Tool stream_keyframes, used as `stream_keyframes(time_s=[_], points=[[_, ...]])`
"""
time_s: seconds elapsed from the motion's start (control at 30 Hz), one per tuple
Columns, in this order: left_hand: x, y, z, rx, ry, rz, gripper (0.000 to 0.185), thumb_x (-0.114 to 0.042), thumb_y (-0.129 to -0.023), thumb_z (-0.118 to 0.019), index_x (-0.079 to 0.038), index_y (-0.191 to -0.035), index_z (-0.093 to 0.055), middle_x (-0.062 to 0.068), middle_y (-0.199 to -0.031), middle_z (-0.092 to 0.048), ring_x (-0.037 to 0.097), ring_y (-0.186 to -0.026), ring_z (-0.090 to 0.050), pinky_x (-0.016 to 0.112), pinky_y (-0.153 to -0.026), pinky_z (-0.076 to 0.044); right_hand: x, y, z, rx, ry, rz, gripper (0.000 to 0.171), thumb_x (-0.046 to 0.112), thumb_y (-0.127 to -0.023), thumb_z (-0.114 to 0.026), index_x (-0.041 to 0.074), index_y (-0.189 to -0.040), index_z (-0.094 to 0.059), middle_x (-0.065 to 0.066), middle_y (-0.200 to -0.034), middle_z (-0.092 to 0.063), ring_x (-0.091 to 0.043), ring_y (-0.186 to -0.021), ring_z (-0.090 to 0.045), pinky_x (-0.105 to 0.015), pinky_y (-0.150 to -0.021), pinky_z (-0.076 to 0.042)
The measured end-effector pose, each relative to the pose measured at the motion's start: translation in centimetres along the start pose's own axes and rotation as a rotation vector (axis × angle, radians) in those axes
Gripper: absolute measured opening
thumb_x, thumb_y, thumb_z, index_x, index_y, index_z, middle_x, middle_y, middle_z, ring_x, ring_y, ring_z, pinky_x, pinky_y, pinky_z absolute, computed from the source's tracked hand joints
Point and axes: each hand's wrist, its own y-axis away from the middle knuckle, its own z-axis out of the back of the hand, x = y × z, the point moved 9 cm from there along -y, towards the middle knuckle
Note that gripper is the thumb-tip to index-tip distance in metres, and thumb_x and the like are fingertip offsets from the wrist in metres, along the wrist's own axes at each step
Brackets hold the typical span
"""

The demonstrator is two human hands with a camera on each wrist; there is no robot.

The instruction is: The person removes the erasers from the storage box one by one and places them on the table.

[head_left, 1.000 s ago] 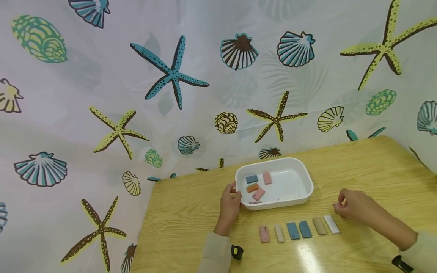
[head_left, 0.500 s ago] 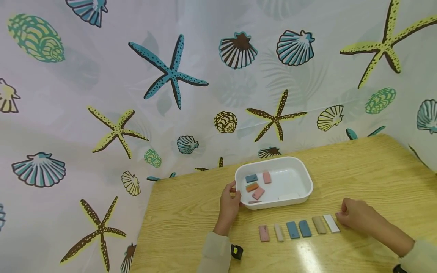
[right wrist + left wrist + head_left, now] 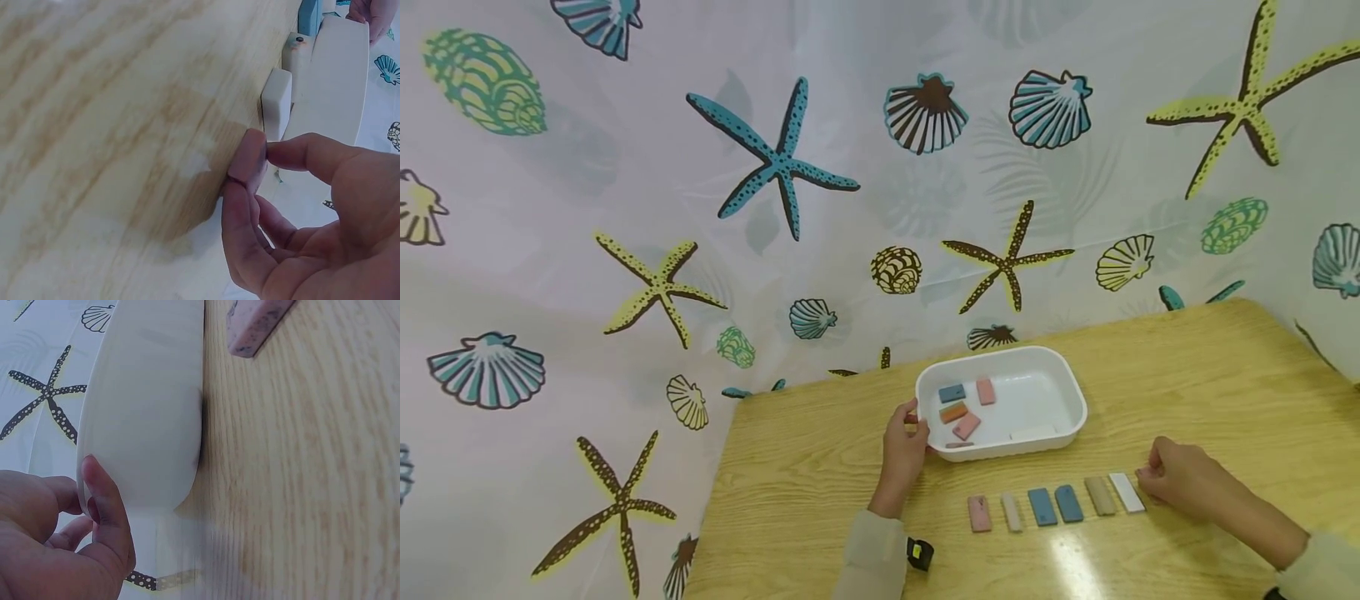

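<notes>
My left hand [image 3: 904, 450] grips the left end of a white plastic tub [image 3: 1000, 454]; in the left wrist view the thumb lies on the outer wall and fingers curl at the rim. On the table my right hand [image 3: 1183, 475] pinches a small pink eraser [image 3: 249, 156] between thumb and fingers. That eraser is mostly hidden in the head view. Just left of it lies a white eraser [image 3: 1127, 492], ending a row with a tan eraser [image 3: 1100, 496], two blue ones, a cream eraser [image 3: 1011, 512] and a pink-red eraser [image 3: 979, 513].
Inside the tub lie several more erasers, among them an orange one [image 3: 953, 412], a blue one [image 3: 952, 392] and a white one [image 3: 1033, 432]. A shell-and-starfish curtain [image 3: 820, 250] hangs behind the wooden table [image 3: 797, 500].
My right hand has come down and slightly nearer to me, to the right end of the row, and has stayed there over the last half second. My left hand keeps its grip on the tub.
</notes>
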Motion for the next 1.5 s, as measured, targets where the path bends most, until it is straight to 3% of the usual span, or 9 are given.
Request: stream_keyframes(time_s=[0.2, 0.37, 0.53, 0.77, 1.07, 1.33, 1.5], points=[[0.1, 0.1, -0.2, 0.018, 0.022, -0.009, 0.040, -0.005, -0.095, -0.049, -0.002, -0.134, -0.045, 0.011, -0.098, -0.047, 0.024, -0.069, -0.058, 0.049, -0.064, -0.055, 0.1, 0.1, 0.0, 0.042, -0.009, -0.033, 0.017, 0.010, -0.089, -0.056, -0.007, -0.090, -0.052, 0.003, -0.059, -0.053, -0.005, -0.044, -0.038, -0.017, -0.039, -0.034], [0.3, 0.0, -0.2, 0.016, 0.020, 0.002, 0.039, -0.006, -0.095, -0.050, -0.004, -0.134, -0.045, 0.011, -0.099, -0.047, 0.024, -0.069, -0.058, 0.048, -0.064, -0.055, 0.5, -0.7, 1.2, 0.052, 0.036, -0.053, 0.030, 0.010, -0.088, -0.058, -0.015, -0.103, -0.051, -0.004, -0.069, -0.058, -0.014, -0.054, -0.052, -0.025, -0.046, -0.044], [0.4, -0.1, -0.1, 0.016, 0.016, 0.014, 0.039, -0.006, -0.095, -0.050, -0.004, -0.134, -0.045, 0.011, -0.100, -0.047, 0.020, -0.068, -0.056, 0.047, -0.064, -0.056, 3.1, -2.4, 4.0, -0.087, 0.109, 0.069, 0.021, 0.006, -0.083, -0.061, -0.008, -0.098, -0.059, -0.011, -0.086, -0.060, -0.024, -0.076, -0.057, -0.035, -0.060, -0.050], [0.2, 0.0, 0.0, 0.017, 0.026, 0.006, 0.040, -0.005, -0.095, -0.050, -0.003, -0.134, -0.045, 0.012, -0.100, -0.047, 0.026, -0.069, -0.057, 0.049, -0.064, -0.055, 7.9, -4.2, 5.5, -0.182, 0.175, 0.257, 0.022, 0.006, -0.081, -0.068, -0.002, -0.099, -0.061, -0.006, -0.090, -0.060, -0.019, -0.078, -0.056, -0.033, -0.064, -0.051], [0.4, -0.1, -0.1, 0.015, 0.043, -0.007, 0.041, -0.004, -0.095, -0.049, -0.001, -0.135, -0.043, 0.013, -0.100, -0.047, 0.035, -0.072, -0.057, 0.051, -0.062, -0.055, 12.1, -7.6, 3.2, -0.078, 0.218, 0.412, 0.021, 0.007, -0.080, -0.071, 0.002, -0.099, -0.062, -0.002, -0.091, -0.059, -0.021, -0.083, -0.057, -0.035, -0.069, -0.051], [-0.3, 0.3, 0.0, 0.029, 0.042, -0.018, 0.040, -0.003, -0.095, -0.048, 0.002, -0.134, -0.043, 0.014, -0.100, -0.047, 0.030, -0.068, -0.057, 0.049, -0.061, -0.055, 14.8, -10.8, -0.4, 0.041, 0.249, 0.503, 0.016, 0.007, -0.079, -0.071, 0.007, -0.092, -0.063, 0.002, -0.086, -0.058, -0.018, -0.079, -0.056, -0.031, -0.068, -0.050], [0.2, 0.0, 0.0, 0.018, 0.022, -0.017, 0.039, -0.005, -0.095, -0.049, -0.002, -0.134, -0.045, 0.011, -0.098, -0.048, 0.023, -0.065, -0.057, 0.044, -0.059, -0.056, 16.0, -12.1, -2.7, 0.097, 0.228, 0.553, 0.018, 0.005, -0.079, -0.071, 0.006, -0.095, -0.063, -0.002, -0.088, -0.059, -0.017, -0.080, -0.056, -0.032, -0.070, -0.050]])
